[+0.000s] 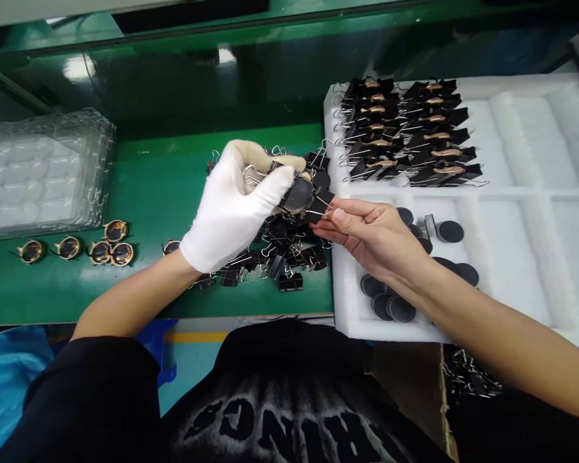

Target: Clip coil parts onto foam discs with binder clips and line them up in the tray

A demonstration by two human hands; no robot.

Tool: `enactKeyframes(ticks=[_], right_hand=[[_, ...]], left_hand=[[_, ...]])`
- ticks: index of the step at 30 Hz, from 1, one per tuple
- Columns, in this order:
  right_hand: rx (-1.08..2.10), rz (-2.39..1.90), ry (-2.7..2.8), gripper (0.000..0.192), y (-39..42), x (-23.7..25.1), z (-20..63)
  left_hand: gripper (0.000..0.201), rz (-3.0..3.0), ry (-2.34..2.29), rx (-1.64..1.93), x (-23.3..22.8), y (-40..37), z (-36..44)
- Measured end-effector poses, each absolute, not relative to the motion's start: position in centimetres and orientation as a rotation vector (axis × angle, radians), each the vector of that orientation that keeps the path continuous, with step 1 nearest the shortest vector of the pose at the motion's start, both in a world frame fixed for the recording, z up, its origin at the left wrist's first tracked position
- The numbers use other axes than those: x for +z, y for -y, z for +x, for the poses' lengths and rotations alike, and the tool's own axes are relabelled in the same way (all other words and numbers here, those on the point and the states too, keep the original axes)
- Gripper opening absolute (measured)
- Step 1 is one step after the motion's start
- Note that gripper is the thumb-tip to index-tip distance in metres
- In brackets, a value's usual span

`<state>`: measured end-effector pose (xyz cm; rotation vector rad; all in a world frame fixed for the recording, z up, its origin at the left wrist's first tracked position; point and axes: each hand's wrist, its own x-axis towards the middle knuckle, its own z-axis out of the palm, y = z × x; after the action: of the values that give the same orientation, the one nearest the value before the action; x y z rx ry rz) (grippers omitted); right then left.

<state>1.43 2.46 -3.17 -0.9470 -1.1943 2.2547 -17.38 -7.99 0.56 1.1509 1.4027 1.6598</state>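
Note:
My left hand point(234, 209), in a white glove, is closed around a watch case with a round black disc point(299, 195) on its face. A black binder clip point(320, 204) sits at the right edge of this watch case, and my right hand point(383, 241), bare, pinches the clip by its wire handles. Another clip is partly hidden under my left thumb. Below both hands lies a loose pile of black binder clips point(289, 281) on the green table point(139, 283).
Gold watch cases point(69, 247) lie at the left, before stacked clear plastic trays point(38, 173). At right, a white foam tray point(511, 193) holds two rows of clipped watch cases point(441, 136) and loose black discs point(400, 308). An open box of clips point(468, 376) stands below it.

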Motion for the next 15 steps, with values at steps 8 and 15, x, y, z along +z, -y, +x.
enactKeyframes(ticks=[8, 15], right_hand=[[2.289, -0.899, 1.171, 0.027, -2.3, -3.3, 1.3], [2.41, -0.788, 1.289, 0.043, -3.5, -1.5, 2.0]], left_hand=[[0.037, 1.218, -1.406, 1.701, -0.6, 7.9, -17.1], [0.037, 1.256, -1.317, 1.638, 0.7, 8.4, -17.6]])
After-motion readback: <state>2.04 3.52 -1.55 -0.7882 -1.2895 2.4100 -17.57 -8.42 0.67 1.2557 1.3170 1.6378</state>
